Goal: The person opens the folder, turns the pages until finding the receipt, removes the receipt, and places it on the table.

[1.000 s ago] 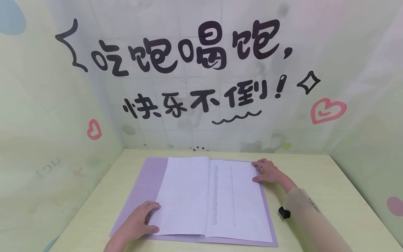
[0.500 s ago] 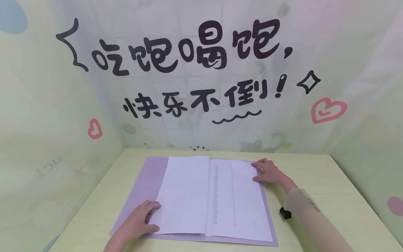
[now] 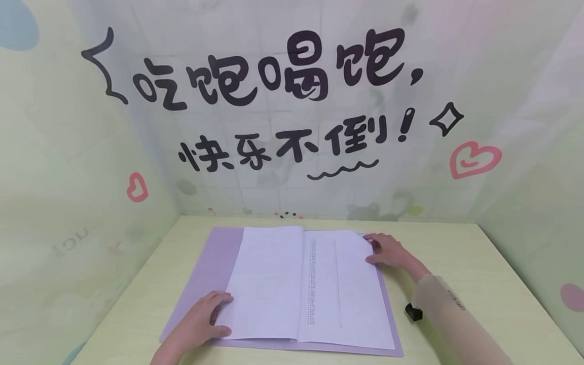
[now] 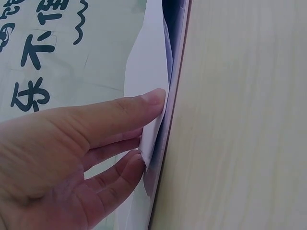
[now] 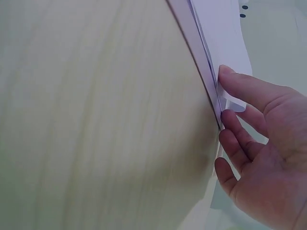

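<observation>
An open purple folder [image 3: 223,258] lies on the table, holding white paper sheets. The left page [image 3: 269,284] is blank and the right page [image 3: 356,294] carries columns of small print. My left hand [image 3: 201,317] rests with loosely bent fingers on the outer edge of the left page, near the lower left; its thumb [image 4: 152,98] touches the sheet in the left wrist view. At the upper right corner, my right hand [image 3: 390,251] pinches the right page; the corner bends between thumb [image 5: 235,79] and fingers in the right wrist view.
A small black object [image 3: 413,312] lies on the light wooden table [image 3: 479,284] beside the right sleeve [image 3: 449,309]. Behind the table stands a fabric wall [image 3: 292,192] with large dark lettering. Side walls [image 3: 538,213] enclose the space.
The upper right corner of the right page bends up slightly more at my right fingers. My left hand stays in place on the left page.
</observation>
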`<move>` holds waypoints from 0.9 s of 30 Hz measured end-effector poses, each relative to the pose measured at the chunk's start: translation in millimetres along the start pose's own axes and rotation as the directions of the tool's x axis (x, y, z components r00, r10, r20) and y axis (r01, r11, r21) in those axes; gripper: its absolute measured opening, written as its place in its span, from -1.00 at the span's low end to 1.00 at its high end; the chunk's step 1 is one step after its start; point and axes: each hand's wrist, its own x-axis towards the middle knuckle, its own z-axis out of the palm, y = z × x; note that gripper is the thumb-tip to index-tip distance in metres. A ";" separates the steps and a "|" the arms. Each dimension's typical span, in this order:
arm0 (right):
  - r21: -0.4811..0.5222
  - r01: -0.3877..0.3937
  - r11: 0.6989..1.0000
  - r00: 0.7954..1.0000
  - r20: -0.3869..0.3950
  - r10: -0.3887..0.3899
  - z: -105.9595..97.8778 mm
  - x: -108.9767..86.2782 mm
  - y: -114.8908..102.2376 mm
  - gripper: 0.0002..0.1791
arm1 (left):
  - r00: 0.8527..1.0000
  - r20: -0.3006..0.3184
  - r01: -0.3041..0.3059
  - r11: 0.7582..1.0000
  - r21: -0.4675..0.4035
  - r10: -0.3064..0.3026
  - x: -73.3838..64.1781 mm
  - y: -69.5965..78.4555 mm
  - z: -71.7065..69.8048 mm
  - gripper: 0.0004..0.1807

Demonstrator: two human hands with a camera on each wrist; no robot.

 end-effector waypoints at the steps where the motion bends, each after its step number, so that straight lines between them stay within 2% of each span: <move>1: 0.014 -0.003 1.000 1.000 0.000 0.003 0.6 0.6 0.7 -0.27 | 1.000 -0.001 -0.001 1.000 0.001 0.001 0.1 0.1 0.1 -0.32; 13: 0.150 -0.021 0.989 0.998 -0.049 0.028 -2.9 2.8 1.3 -0.20 | 1.000 0.016 0.008 1.000 -0.008 -0.008 -1.2 -1.2 0.7 -0.31; 17: 0.176 0.044 0.983 0.997 -0.067 -0.032 -10.9 0.3 0.9 -0.27 | 1.000 0.013 0.001 1.000 -0.004 -0.001 -0.8 -2.3 0.9 -0.31; 21: 0.201 0.127 0.971 0.990 -0.087 -0.112 -19.6 -0.6 -1.5 -0.44 | 1.000 0.012 0.000 1.000 -0.005 0.000 -0.4 -2.1 0.9 -0.31; 27: 0.195 0.155 0.968 0.988 -0.055 -0.148 -36.8 3.2 -10.9 -0.61 | 1.000 0.005 -0.011 1.000 -0.002 0.011 0.2 -3.1 2.1 -0.30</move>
